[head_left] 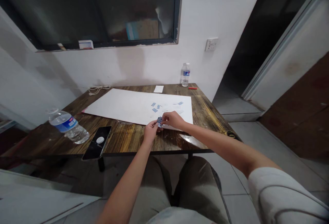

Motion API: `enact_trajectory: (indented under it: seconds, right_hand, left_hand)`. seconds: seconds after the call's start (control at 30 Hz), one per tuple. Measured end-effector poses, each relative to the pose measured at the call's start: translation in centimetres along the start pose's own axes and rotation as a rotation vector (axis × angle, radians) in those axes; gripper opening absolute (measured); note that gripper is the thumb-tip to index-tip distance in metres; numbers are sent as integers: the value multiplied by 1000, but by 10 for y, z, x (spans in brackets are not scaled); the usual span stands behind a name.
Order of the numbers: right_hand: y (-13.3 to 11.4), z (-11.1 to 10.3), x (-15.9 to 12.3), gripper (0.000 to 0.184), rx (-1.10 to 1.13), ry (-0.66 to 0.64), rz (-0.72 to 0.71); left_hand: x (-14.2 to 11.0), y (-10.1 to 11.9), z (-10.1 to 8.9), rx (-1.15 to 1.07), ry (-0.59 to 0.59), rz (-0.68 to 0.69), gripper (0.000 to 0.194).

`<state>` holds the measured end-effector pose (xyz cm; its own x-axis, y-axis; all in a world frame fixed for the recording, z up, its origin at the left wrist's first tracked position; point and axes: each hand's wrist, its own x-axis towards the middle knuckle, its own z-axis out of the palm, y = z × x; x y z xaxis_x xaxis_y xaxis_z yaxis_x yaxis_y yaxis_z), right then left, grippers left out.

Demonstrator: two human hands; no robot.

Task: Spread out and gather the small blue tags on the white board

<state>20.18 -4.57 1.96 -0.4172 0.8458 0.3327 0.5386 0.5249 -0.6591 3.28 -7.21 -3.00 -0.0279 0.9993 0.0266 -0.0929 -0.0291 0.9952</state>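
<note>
Both my hands meet over the near edge of a large white board [115, 106], which lies on a dark wooden table [128, 138]. Between them is a small blue-and-white strip [159, 122], possibly a folded paper or blister piece. My left hand [151, 130] pinches its lower end, and the fingertips of my right hand [172, 119] press on it from the right. Several similar blue-and-white pieces [155, 110] lie scattered on the board just beyond my hands.
A water bottle [68, 125] lies on the table's left side beside a black phone [97, 142] that overhangs the near edge. At the back are an upright bottle [185, 75], a red stick [192, 88], a white paper [158, 89] and a white cable [99, 89].
</note>
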Motion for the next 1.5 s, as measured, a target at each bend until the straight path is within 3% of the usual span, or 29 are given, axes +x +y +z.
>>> enact_trajectory:
  seconds: [0.1,0.27,0.47,0.73,0.8,0.87,0.93,1.0,1.1,1.27,1.5]
  right_hand:
    - [1,5,-1,15,-25,53,53]
    - [1,-1,-1,36,-8,23,47]
    - [3,-6,-1,11,-67,10,-1]
    - [13,-9,9,16,-16,-68,12]
    - [26,-18,18,27,7,-47,82]
    - [44,-31,27,33,-51,90,227]
    - [66,-47,37,25,-166,201,386]
    - [85,-62,44,22,-281,231,546]
    - [104,-73,51,35,-398,167,744]
    - [111,-68,63,57,-523,25,865]
    - [125,-65,79,56,-496,24,981]
  left_hand:
    - [-1,1,0,-11,-14,6,29]
    - [-3,2,2,9,-41,6,30]
    - [-3,3,2,56,-86,16,30]
    - [-3,-2,0,183,-131,117,35]
    - [-3,-3,0,170,-117,97,36]
    - [-3,-2,0,152,-100,73,37]
    - [-4,-1,0,143,-95,59,37]
    - [-4,-2,1,146,-98,60,36]
    - [-3,-4,0,152,-98,59,36]
    - [-1,-8,0,140,-81,54,35]
    - [-7,-3,1,120,-81,55,33]
